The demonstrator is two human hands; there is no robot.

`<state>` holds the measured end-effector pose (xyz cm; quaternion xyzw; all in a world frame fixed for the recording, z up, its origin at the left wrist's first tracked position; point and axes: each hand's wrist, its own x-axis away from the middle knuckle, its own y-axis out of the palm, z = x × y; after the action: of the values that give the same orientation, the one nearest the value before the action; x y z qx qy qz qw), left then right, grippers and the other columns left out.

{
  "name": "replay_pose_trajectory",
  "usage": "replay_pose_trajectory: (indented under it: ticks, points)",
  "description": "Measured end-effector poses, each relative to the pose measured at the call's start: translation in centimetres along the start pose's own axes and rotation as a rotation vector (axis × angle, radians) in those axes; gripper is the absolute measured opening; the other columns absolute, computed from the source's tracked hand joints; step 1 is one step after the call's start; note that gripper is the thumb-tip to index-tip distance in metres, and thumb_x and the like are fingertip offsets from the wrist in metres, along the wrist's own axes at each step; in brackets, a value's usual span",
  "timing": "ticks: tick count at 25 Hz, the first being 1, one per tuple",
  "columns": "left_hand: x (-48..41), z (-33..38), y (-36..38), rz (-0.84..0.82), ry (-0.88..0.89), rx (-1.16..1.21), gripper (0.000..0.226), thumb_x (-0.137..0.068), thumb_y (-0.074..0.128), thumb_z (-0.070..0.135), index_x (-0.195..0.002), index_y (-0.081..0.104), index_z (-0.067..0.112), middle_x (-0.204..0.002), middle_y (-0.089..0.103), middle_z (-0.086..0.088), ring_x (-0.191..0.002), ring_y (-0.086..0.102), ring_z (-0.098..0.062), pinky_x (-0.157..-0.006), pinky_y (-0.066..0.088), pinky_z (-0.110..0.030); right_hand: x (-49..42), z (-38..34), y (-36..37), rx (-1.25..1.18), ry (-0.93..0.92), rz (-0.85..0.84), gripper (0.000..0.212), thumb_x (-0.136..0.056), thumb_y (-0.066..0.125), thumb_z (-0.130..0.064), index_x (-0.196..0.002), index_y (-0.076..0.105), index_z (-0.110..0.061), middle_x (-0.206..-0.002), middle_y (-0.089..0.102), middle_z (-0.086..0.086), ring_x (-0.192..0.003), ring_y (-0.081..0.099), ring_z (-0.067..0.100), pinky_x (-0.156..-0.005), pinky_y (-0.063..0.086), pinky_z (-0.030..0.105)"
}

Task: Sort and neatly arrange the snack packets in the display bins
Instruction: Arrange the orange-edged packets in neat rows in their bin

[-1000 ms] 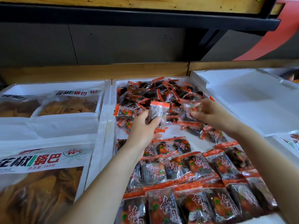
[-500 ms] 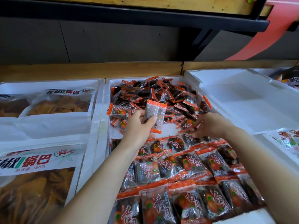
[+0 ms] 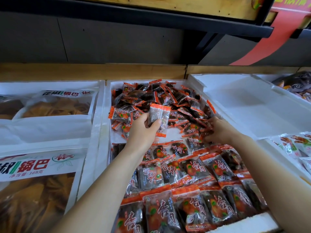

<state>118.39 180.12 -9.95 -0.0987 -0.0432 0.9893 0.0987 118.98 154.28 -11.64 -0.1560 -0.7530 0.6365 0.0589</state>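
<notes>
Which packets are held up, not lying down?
The stack gripped by the left hand; all others lie in the bin, piled or in rows.

Held packets [image 3: 159, 115]: clear plastic film, glossy, crinkled, orange serrated end seals. Loose pile [image 3: 161, 98] and laid rows [image 3: 193, 174]: same glossy film, glare streaks across it. Bins [image 3: 244, 101]: white foam, matt, grainy, edges chipped. Big bags [image 3: 55, 105]: glossy clear plastic with a white printed band. Rail [image 3: 94, 71] behind the bins: bare wood, matt. Shelf beam [image 3: 151, 16]: black, looks like painted metal, satin. Back panel [image 3: 109, 41]: grey, matt, smooth.
</notes>
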Motion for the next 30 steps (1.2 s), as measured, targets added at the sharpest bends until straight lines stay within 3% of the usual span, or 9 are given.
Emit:
replay_pose_trajectory:
  ticks: [3, 5, 11, 15, 19, 21, 24, 27, 30]
  points:
    - [-0.1, -0.1, 0.1, 0.032, -0.035, -0.027, 0.006, -0.097, 0.053, 0.023, -0.103, 0.054, 0.024, -0.103, 0.062, 0.003, -0.097, 0.061, -0.016, -0.085, 0.055, -0.039, 1.5, -2.2, -1.8, -0.300, -0.064, 0.250, 0.068, -0.074, 0.078, -0.025, -0.131, 0.045, -0.008, -0.117, 0.049, 0.005, -0.088, 0.053, 0.020, -0.077, 0.042, 0.028]
    - [-0.2, -0.2, 0.3, 0.035, -0.046, -0.114, 0.025, -0.098, 0.049, 0.027, -0.118, 0.050, 0.012, -0.104, 0.056, -0.001, -0.087, 0.054, -0.013, -0.075, 0.050, -0.030, 2.7, -4.6, -2.8, -0.552, -0.136, 0.378, 0.067, -0.072, 0.077, -0.034, -0.128, 0.047, -0.012, -0.119, 0.050, 0.001, -0.088, 0.054, 0.013, -0.080, 0.045, 0.027]
    - [0.2, 0.0, 1.3, -0.069, -0.118, -0.110, 0.048, -0.103, 0.029, 0.041, -0.140, 0.038, 0.013, -0.140, 0.047, -0.003, -0.124, 0.048, -0.018, -0.095, 0.037, -0.025, 5.4, -9.8, -2.1, -0.908, -0.265, 0.114, 0.053, -0.060, 0.069, -0.052, -0.102, 0.062, -0.022, -0.097, 0.062, -0.012, -0.078, 0.061, 0.000, -0.074, 0.050, 0.019]
    - [0.1, -0.2, 1.4, -0.248, -0.172, 0.061, 0.047, -0.094, 0.047, 0.053, -0.127, 0.045, 0.019, -0.121, 0.056, 0.006, -0.108, 0.057, -0.009, -0.089, 0.053, -0.030, 5.5, -10.1, -1.7, -1.023, -0.278, 0.102, 0.025, -0.074, 0.072, -0.024, -0.093, 0.064, -0.011, -0.081, 0.063, 0.003, -0.057, 0.059, 0.000, -0.053, 0.047, 0.012]
    - [-0.2, -0.6, 1.4, -0.215, -0.071, 0.007, 0.037, -0.095, 0.056, 0.028, -0.129, 0.046, 0.021, -0.122, 0.061, 0.003, -0.106, 0.060, -0.010, -0.081, 0.055, -0.022, 5.4, -9.8, -2.7, -1.183, -0.349, 0.025, 0.006, -0.085, 0.062, -0.006, -0.090, 0.063, -0.007, -0.073, 0.063, -0.001, -0.059, 0.061, 0.000, -0.057, 0.051, 0.013]
    - [-0.2, -0.5, 1.2, -0.175, -0.054, 0.016, 0.042, -0.095, 0.057, 0.027, -0.134, 0.044, 0.018, -0.126, 0.059, 0.003, -0.112, 0.058, -0.012, -0.093, 0.050, -0.030, 4.2, -8.4, -2.8, -1.109, -0.353, 0.122, 0.007, -0.088, 0.060, -0.009, -0.092, 0.064, -0.013, -0.080, 0.067, 0.000, -0.068, 0.064, 0.005, -0.068, 0.055, 0.020]
    - [-0.5, -0.7, 1.0, -0.137, -0.068, -0.014, 0.065, -0.092, 0.059, 0.037, -0.146, 0.031, 0.015, -0.141, 0.048, 0.000, -0.128, 0.047, -0.018, -0.108, 0.039, -0.041, 1.1, -4.2, -1.8, -0.571, -0.181, 0.311, 0.021, -0.088, 0.063, -0.018, -0.108, 0.062, -0.010, -0.104, 0.067, 0.005, -0.088, 0.062, 0.015, -0.082, 0.048, 0.027]
    - [-0.6, -0.8, 1.1, -0.121, -0.079, -0.036, 0.072, -0.089, 0.060, 0.043, -0.147, 0.028, 0.014, -0.145, 0.044, -0.003, -0.132, 0.044, -0.022, -0.110, 0.036, -0.047, -0.8, -0.8, 0.4, -0.184, -0.017, 0.081, 0.056, -0.084, 0.067, -0.029, -0.130, 0.048, -0.003, -0.129, 0.054, 0.015, -0.116, 0.052, 0.029, -0.094, 0.039, 0.032]
    - [-0.8, -1.0, 1.2, -0.132, -0.083, -0.019, 0.061, -0.092, 0.059, 0.038, -0.143, 0.035, 0.014, -0.137, 0.051, -0.001, -0.125, 0.049, -0.019, -0.107, 0.040, -0.041, -1.5, -0.3, 1.5, -0.167, 0.006, 0.064, 0.071, -0.080, 0.071, -0.036, -0.135, 0.040, -0.004, -0.133, 0.048, 0.017, -0.122, 0.046, 0.031, -0.099, 0.036, 0.033]
